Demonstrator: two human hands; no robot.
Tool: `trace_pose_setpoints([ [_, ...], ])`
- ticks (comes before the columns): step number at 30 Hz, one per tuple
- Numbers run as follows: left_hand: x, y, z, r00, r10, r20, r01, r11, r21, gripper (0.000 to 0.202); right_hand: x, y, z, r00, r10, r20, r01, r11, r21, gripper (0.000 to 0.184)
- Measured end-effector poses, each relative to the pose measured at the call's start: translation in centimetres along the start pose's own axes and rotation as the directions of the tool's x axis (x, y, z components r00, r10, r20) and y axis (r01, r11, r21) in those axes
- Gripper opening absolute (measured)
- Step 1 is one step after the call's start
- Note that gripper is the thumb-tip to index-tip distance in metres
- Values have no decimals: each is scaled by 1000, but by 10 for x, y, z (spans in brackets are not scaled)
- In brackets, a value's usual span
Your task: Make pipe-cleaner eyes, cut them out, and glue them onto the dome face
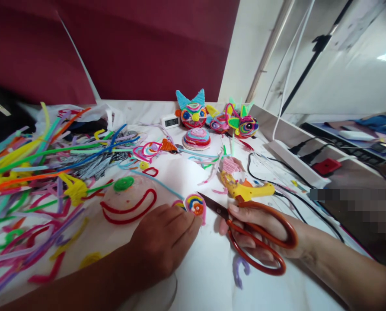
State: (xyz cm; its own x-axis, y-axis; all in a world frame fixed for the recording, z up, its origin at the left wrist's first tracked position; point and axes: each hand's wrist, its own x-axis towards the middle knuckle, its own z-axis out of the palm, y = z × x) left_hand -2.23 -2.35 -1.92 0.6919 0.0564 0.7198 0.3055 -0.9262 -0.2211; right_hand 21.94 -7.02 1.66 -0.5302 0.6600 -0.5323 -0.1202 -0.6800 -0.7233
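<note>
My right hand [260, 231] grips red-handled scissors [260, 242], blades pointing left toward a small coiled pipe-cleaner disc [196, 205] with a pink rim and rainbow centre. My left hand [165, 242] rests on the white table with its fingers curled together, fingertips pinching the disc's edge. Just left of that hand lies a pale dome [128, 201] with a red curved pipe-cleaner mouth and a green coil on top.
A big heap of coloured pipe cleaners [27, 181] covers the left side. A yellow glue gun [244, 188] with a black cord lies behind the scissors. Finished pipe-cleaner figures [194, 112] and a small digital clock [170, 121] stand at the back. A white power strip [293, 162] sits on the right.
</note>
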Motion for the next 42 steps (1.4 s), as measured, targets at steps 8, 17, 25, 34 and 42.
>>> trace_pose_setpoints([
  [8,1,4,-3,998,-46,30,47,999,-12,19,3,6,-2,1000,-4,23,3,999,43,41],
  [17,5,4,-7,995,-77,60,78,997,-21,15,4,12,-5,1000,-4,19,2,996,84,38],
  [25,0,1,-3,997,-62,45,64,997,-46,18,4,-1,-6,999,2,44,-2,1000,-10,42],
  [34,-3,-3,2,1000,-29,-1,29,998,-56,19,10,-13,-19,988,94,120,-87,994,-64,45],
  [42,-1,-2,-3,999,-33,12,34,997,-73,19,7,-12,-22,993,92,76,-86,993,-77,43],
])
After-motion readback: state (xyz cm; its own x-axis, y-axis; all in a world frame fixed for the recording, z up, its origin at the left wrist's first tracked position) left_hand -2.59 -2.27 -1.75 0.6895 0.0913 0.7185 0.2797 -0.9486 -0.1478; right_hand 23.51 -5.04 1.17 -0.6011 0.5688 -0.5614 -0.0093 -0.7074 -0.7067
